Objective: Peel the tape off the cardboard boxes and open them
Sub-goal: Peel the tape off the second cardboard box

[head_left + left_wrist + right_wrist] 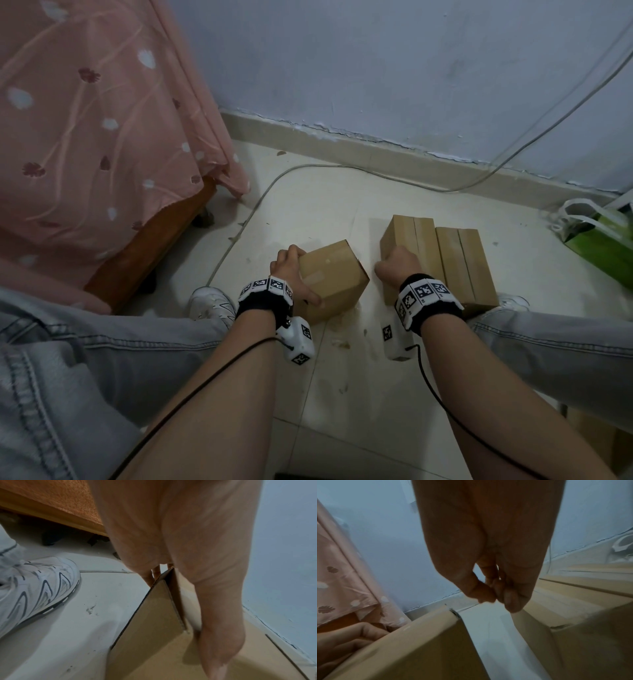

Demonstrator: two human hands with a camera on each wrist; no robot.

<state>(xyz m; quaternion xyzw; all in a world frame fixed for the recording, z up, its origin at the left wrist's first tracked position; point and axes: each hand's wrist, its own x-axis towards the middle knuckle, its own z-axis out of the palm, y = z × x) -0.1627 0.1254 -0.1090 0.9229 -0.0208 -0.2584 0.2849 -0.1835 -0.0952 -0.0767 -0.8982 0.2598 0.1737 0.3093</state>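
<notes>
A small cardboard box (pixel 334 274) stands on the tiled floor between my knees, with a patch of tape residue on its top. My left hand (pixel 291 270) grips its left side, fingers over the far edge and thumb on the near face; the left wrist view shows this box (pixel 154 628) under the hand. My right hand (pixel 399 265) hovers in the gap to the right of it, fingers curled with the thumb pressed to the fingertips (pixel 488 597). I see nothing between them. Two long boxes (pixel 455 263) lie side by side just right of that hand, seams closed.
A bed with a pink sheet (pixel 85 137) and wooden frame (pixel 154 246) fills the left. A cable (pixel 239 233) runs along the floor by the wall. A green bag (pixel 603 240) lies at the right. My white shoe (pixel 212 303) and denim knees flank the boxes.
</notes>
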